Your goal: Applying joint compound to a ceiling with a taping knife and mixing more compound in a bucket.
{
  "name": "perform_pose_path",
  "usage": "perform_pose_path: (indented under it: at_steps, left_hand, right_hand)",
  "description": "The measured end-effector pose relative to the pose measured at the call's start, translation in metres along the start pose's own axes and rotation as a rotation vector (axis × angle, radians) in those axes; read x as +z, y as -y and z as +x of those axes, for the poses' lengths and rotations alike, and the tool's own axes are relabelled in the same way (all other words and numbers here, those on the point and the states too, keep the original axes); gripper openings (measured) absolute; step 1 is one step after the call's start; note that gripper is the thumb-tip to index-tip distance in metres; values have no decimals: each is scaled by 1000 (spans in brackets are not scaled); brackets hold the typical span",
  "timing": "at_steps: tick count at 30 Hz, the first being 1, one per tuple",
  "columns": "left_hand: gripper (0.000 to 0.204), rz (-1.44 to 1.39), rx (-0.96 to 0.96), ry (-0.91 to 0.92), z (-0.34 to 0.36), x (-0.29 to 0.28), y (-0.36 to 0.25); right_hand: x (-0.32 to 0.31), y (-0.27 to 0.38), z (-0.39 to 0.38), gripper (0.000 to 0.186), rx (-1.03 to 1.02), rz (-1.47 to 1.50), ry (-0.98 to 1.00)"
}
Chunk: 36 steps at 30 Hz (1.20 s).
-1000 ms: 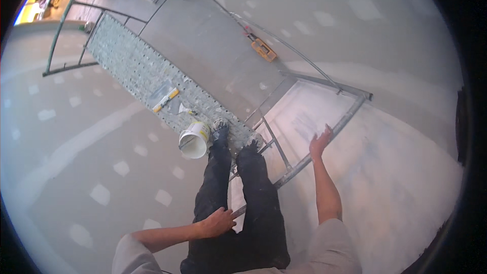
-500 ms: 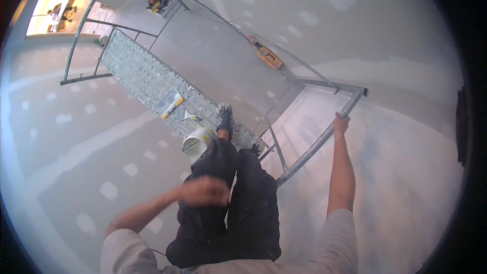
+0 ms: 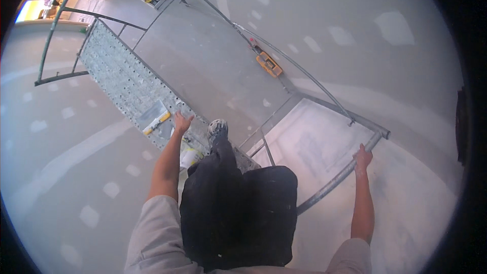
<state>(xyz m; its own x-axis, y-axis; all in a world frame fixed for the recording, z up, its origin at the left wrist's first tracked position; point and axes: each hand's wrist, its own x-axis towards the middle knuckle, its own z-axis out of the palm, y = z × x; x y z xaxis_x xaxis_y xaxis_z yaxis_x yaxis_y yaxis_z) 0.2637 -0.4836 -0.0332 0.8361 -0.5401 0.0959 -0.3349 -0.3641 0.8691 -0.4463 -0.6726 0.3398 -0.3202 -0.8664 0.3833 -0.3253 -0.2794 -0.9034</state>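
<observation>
a round grey metal scaffold rail (image 3: pixel 327 190) slants up at the right, with the right hand (image 3: pixel 362 158) grasping it, that arm outstretched. the left arm extends forward too, its hand (image 3: pixel 182 123) with fingers spread and released beside a wide-bladed tool with a yellow handle (image 3: pixel 158 123) on the pale perforated metal platform (image 3: pixel 119 63); whether it touches the platform, i cannot tell. nearby, a white plastic bucket (image 3: pixel 188 159), partly hidden by the dark-trousered leg (image 3: pixel 221 151), bears yellow-green markings too small to read.
</observation>
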Motion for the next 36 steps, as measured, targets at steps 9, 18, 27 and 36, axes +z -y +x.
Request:
perform_pose_path:
  at_steps: [9, 18, 27, 36]
  left_hand:
    - [88, 190, -55, -687, -41, -41, -31]
    - [82, 249, -157, -1122, -52, -88, -54]
    - [76, 331, -267, -1039, -115, -69, -21]
    - [72, 370, -162, -943, -154, -63, -10]
  right_hand:
    - [-62, -12, -30, 24, 145, -38, -31]
    - [-26, 7, -19, 29, 84, 37, 48]
    - [-61, -25, -41, 27, 95, -36, 32]
    - [-129, -114, -96, 26, 226, -106, -60]
